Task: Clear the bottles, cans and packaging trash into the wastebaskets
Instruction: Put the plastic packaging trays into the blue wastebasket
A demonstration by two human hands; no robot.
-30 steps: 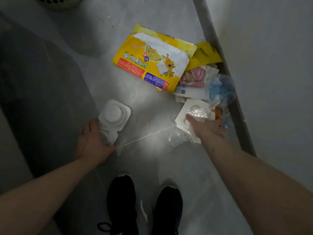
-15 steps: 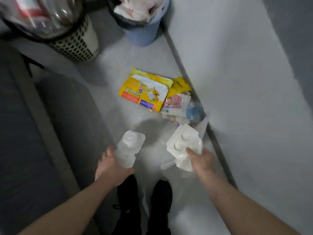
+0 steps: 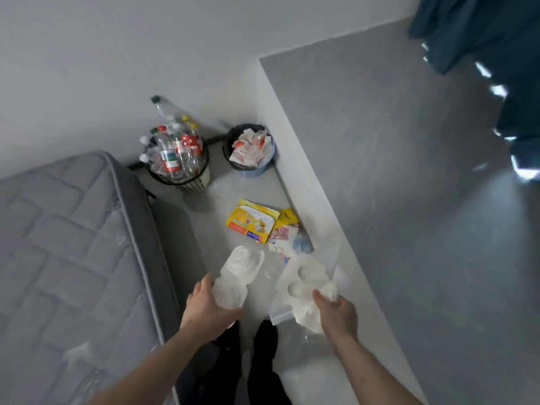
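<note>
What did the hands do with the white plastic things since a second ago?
Both hands lifted them off the floor. The left hand grips the clear plastic shell, and the right hand grips the white tray with crumpled wrapping. The yellow package and the trash beside it stayed on the floor.

Mattress (image 3: 67,258) on the left, wall (image 3: 409,229) on the right. At the far end, bottle basket (image 3: 198,179) left of paper bin (image 3: 251,168). Nearer, packaging pile (image 3: 263,226) against the wall's foot.
</note>
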